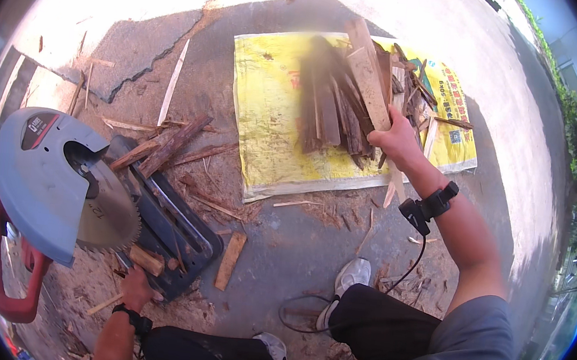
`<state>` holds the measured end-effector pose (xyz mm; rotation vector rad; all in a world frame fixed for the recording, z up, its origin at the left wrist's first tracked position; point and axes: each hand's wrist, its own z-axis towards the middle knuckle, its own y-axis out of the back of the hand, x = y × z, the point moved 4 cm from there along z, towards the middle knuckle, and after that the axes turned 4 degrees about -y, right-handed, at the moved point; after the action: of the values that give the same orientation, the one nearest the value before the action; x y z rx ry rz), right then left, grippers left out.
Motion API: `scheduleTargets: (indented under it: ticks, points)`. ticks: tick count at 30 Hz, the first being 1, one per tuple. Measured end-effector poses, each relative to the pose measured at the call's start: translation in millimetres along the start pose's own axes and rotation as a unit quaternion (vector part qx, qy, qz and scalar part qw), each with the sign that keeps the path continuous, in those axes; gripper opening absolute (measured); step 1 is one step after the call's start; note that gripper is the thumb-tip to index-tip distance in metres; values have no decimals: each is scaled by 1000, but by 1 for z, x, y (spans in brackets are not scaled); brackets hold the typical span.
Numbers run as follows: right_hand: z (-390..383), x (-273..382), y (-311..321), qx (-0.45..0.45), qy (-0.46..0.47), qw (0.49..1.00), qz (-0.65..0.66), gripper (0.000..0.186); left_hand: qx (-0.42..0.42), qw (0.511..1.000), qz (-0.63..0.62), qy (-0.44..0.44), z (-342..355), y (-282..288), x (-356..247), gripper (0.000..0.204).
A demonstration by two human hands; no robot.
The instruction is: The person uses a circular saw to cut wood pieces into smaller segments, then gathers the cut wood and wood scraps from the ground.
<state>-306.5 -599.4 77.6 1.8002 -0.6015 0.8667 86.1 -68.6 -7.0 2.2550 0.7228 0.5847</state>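
My right hand (399, 141) grips a long pale wooden board (367, 83) near its lower end. The board slants over a pile of dark, split wood strips (334, 111) on a yellow woven sack (259, 156). At lower left stands a cut-off saw with a grey guard (39, 175), a red handle (0, 283) and a bare round toothed blade (112, 216). By the near edge of the saw's black base (199, 258), my left hand (137, 288) is curled close to a short wood block (146, 260); what its fingers hold is hidden.
Rough wood sticks (176, 143) lie across the saw's far side. A flat offcut (230, 261) rests right of the base. Sawdust and splinters cover the ground around my shoes (352, 274). A black cable (409, 273) hangs from my right wrist band.
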Motion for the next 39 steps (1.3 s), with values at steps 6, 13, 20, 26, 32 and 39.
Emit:
scheduleTargets:
  ticks: [6,13,20,26,32,39]
  points:
    - [78,-52,-2,-141,101,976,-133,64,3,1000,17,-8,8,-10,-2,100]
    - [48,-55,-20,-144,78,983,-79,59,8,1000,2,5,10,-15,6,112]
    - [85,-38,3,-206,137,968,-37,58,23,1000,7,7,2,2,-12,102]
    - [133,-13,42,-245,102,939,-216,77,26,998,36,34,9,-7,-7,90]
    - [23,6,-73,-85,282,926,-235,57,21,999,33,14,0,17,-16,85]
    - [-163,-34,-302,343,555,726,-215,57,23,999,29,15,4,11,-17,79]
